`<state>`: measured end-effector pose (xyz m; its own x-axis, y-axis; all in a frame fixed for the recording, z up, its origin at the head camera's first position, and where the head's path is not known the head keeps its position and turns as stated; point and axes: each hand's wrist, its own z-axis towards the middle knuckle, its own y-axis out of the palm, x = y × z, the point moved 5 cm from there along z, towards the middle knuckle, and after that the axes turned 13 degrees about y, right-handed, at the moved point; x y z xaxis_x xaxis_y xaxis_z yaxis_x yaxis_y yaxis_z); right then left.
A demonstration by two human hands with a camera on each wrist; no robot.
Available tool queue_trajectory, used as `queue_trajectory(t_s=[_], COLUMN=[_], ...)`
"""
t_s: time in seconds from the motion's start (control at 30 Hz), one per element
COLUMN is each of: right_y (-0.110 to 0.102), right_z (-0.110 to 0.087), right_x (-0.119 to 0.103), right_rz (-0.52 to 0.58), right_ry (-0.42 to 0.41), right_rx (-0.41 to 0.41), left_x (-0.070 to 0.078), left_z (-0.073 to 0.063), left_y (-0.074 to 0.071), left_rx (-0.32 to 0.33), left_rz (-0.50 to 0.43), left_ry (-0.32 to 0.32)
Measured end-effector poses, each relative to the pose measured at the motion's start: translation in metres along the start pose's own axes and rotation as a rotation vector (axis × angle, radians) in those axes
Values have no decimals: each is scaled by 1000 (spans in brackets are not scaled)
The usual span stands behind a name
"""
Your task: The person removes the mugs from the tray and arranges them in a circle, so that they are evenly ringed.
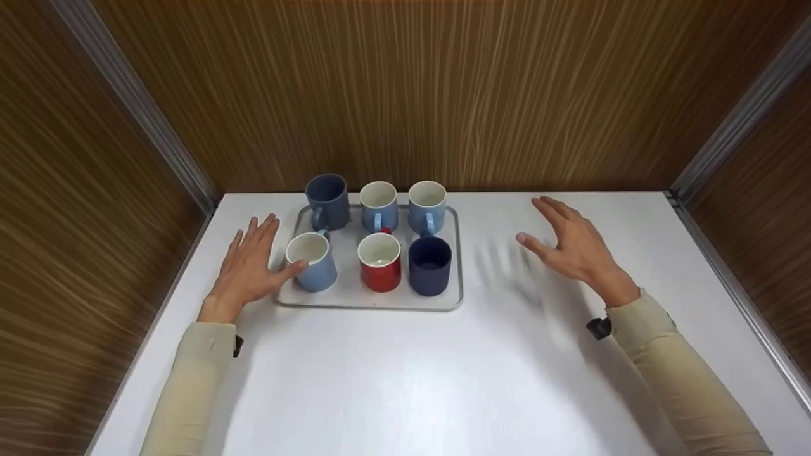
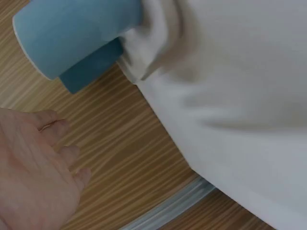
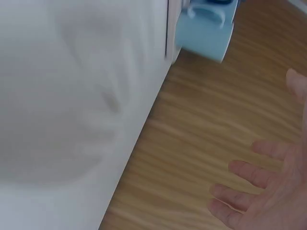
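My left hand (image 1: 250, 272) hovers beside the tray's left end, fingers spread. In the head view its thumb overlaps the front-left light blue mug (image 1: 320, 272); the left wrist view shows a gap between fingers and a light blue mug (image 2: 76, 36). Well right of the tray, my right hand (image 1: 576, 247) is held over the table with fingers extended and nothing in it. On the grey tray (image 1: 374, 303), a red mug (image 1: 381, 277) and a dark navy mug (image 1: 429, 275) fill out the front row. Behind them stand a slate-blue mug (image 1: 332, 206) and two light blue mugs (image 1: 379, 209).
The tray lies toward the back of a white table (image 1: 393, 373). Wood-grain panels (image 1: 443, 95) rise behind and on both sides, with metal corner posts (image 1: 139, 101). Shadows of the hands fall on the tabletop.
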<state>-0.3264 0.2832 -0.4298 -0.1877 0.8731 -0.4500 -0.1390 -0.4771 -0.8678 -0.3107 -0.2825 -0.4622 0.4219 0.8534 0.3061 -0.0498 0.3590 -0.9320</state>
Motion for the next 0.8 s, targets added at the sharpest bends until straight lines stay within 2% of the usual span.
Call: queue_trajectory(t_s=[0.33,0.53,0.8], right_y=[32,52,80], right_z=[-7,-10,-12], right_x=[-39,-53,-65], right_rz=[92,183,333], right_ry=[-25,-40,-52], right_rx=[-99,-155,-213], left_x=[-15,-21,-21], left_z=[-19,-27,-30], left_y=[20,34,52], left_rx=[-41,-91,-174], left_rz=[-73,-98,-82], left_ry=[-36,-54,-32])
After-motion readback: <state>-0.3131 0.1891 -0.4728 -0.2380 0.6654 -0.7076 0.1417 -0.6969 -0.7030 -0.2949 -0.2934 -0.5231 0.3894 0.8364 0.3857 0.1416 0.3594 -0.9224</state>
